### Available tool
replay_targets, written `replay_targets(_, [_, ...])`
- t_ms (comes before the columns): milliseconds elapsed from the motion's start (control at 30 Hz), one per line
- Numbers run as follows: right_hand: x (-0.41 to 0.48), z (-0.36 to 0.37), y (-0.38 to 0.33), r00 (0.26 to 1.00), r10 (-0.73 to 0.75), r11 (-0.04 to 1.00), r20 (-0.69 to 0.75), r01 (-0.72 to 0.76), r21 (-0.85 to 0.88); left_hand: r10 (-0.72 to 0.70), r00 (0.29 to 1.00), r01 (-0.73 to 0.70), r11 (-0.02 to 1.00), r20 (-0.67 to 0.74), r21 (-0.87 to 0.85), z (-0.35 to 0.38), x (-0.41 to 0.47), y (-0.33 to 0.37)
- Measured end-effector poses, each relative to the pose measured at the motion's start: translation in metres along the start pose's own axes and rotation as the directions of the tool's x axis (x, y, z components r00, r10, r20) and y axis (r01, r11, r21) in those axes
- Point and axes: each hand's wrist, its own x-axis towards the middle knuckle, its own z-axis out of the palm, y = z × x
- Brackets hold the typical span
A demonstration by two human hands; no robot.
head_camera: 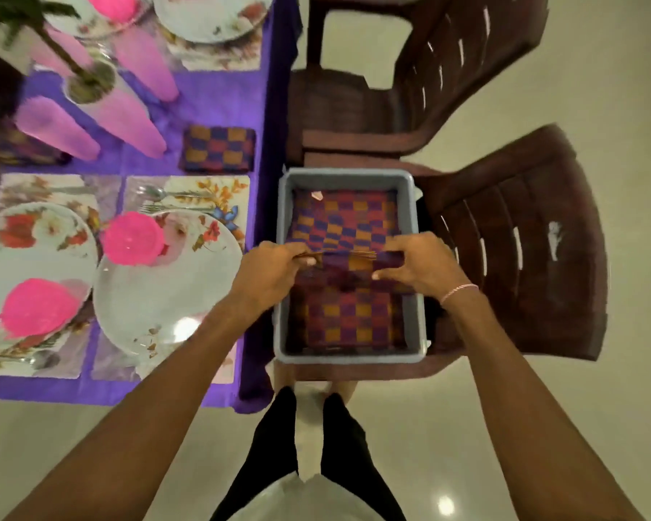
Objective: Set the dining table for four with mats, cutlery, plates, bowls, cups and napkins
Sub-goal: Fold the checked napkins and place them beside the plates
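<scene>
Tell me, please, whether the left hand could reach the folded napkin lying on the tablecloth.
Probably yes: the folded napkin lies near the table edge, nothing tall between, but the left hand is busy pinching a second napkin in the grey tub.

Home dining area. Tabletop (211,103) wears a purple cloth and carries floral plates (158,306), floral placemats (218,189), pink cups (143,65), pink bowls (132,238), a spoon (155,191) and a fork (158,209). Two brown moulded plastic chairs (523,257) stand side by side at its edge. Glossy pale floor (617,88) underneath. A small plant (91,80) in a glass pot sits mid-tabletop.
</scene>
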Motion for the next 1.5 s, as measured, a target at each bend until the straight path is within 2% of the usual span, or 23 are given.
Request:
replay_targets(67, [0.000,-0.034,-0.014,0.993,0.052,0.957,-0.103,-0.020,0.290,0.017,0.999,-0.019,0.999,-0.041,-0.045,-0.042,-0.006,0.002])
replay_targets(133, [-0.004,-0.066,-0.045,0.972,0.046,0.746,-0.229,0.119,0.655,0.047,0.993,-0.059,0.992,-0.107,-0.110,-0.089,-0.018,0.003])
replay_targets(200, [-0.004,-0.088,-0.083,0.949,-0.018,0.533,-0.315,0.275,0.800,0.086,0.978,-0.119,0.978,-0.188,-0.169,-0.141,-0.035,-0.001])
replay_targets(233, [-0.003,-0.093,-0.099,0.953,-0.068,0.502,-0.297,0.290,0.815,0.103,0.968,-0.150,0.968,-0.229,-0.199,-0.164,-0.044,-0.004])
replay_targets(267, [-0.003,-0.095,-0.120,0.960,-0.120,0.501,-0.254,0.280,0.819,0.096,0.958,-0.162,0.959,-0.271,-0.232,-0.189,-0.056,-0.011])
replay_targets(367, [0.014,-0.079,-0.179,0.970,-0.234,0.655,-0.065,0.207,0.727,0.076,0.929,-0.191,0.937,-0.363,-0.293,-0.252,-0.096,-0.040])
replay_targets(433, [0.024,-0.060,-0.227,0.953,-0.303,0.692,-0.011,0.228,0.685,0.023,0.917,-0.180,0.915,-0.399,-0.361,-0.288,-0.128,-0.066])
replay_targets(567, [0.043,-0.024,-0.346,0.945,-0.327,0.466,0.010,0.152,0.871,-0.096,0.877,-0.124,0.901,-0.471,-0.416,-0.340,-0.206,-0.138])
replay_targets(633, [0.051,0.000,-0.414,0.951,-0.309,0.411,-0.006,0.139,0.901,-0.157,0.847,-0.096,0.894,-0.507,-0.437,-0.360,-0.252,-0.181])
replay_targets(733, [0.054,0.034,-0.513,0.934,-0.357,0.420,-0.022,0.182,0.889,-0.273,0.805,-0.005,0.885,-0.528,-0.465,-0.383,-0.325,-0.241])
replay_targets(833, [0.058,0.070,-0.611,0.889,-0.457,0.518,0.000,0.267,0.813,-0.401,0.714,0.111,0.874,-0.574,-0.472,-0.401,-0.401,-0.307])
replay_targets(967, [0.057,0.116,-0.730,0.816,-0.577,0.527,0.030,0.344,0.777,-0.560,0.599,0.239,0.808,-0.573,-0.539,-0.425,-0.490,-0.383])
replay_targets(1000, [0.058,0.129,-0.759,0.795,-0.606,0.520,0.039,0.358,0.775,-0.611,0.531,0.223,0.769,-0.587,-0.599,-0.428,-0.512,-0.403])
replay_targets(1033, [0.057,0.139,-0.785,0.778,-0.625,0.520,0.054,0.364,0.772,-0.679,0.424,0.169,0.709,-0.599,-0.684,-0.429,-0.530,-0.422])
replay_targets(1067, [0.058,0.149,-0.807,0.765,-0.641,0.516,0.060,0.372,0.772,-0.766,0.295,0.049,0.609,-0.571,-0.792,-0.423,-0.546,-0.442])
replay_targets(1100, [0.057,0.161,-0.832,0.752,-0.654,0.518,0.081,0.367,0.773,-0.866,0.192,-0.148,0.440,-0.463,-0.886,-0.412,-0.565,-0.459])
replay_targets(1133, [0.057,0.174,-0.851,0.743,-0.662,0.510,0.092,0.358,0.782,-0.936,0.195,-0.365,0.208,-0.292,-0.908,-0.394,-0.579,-0.476])
replay_targets(1167, [0.055,0.186,-0.872,0.735,-0.670,0.505,0.107,0.345,0.791,-0.943,0.285,-0.545,-0.014,-0.169,-0.839,-0.368,-0.588,-0.489])
replay_targets(1233, [0.057,0.210,-0.903,0.760,-0.639,0.500,0.117,0.295,0.814,-0.898,0.432,-0.643,-0.239,-0.087,-0.728,-0.311,-0.579,-0.496])
replay_targets(1333, [0.067,0.242,-0.932,0.828,-0.538,0.548,0.156,0.203,0.811,-0.835,0.547,-0.624,-0.452,0.057,-0.637,-0.271,-0.548,-0.479])
replay_targets(1367, [0.074,0.256,-0.945,0.847,-0.499,0.573,0.182,0.166,0.802,-0.827,0.554,-0.630,-0.489,0.091,-0.603,-0.270,-0.547,-0.486])
replay_targets(1433, [0.096,0.287,-0.974,0.876,-0.430,0.605,0.217,0.101,0.790,-0.832,0.550,-0.665,-0.484,0.066,-0.569,-0.282,-0.555,-0.519])
replay_targets(1500, [0.121,0.312,-1.001,0.891,-0.382,0.619,0.244,0.050,0.784,-0.851,0.526,-0.667,-0.416,0.005,-0.617,-0.304,-0.569,-0.558])
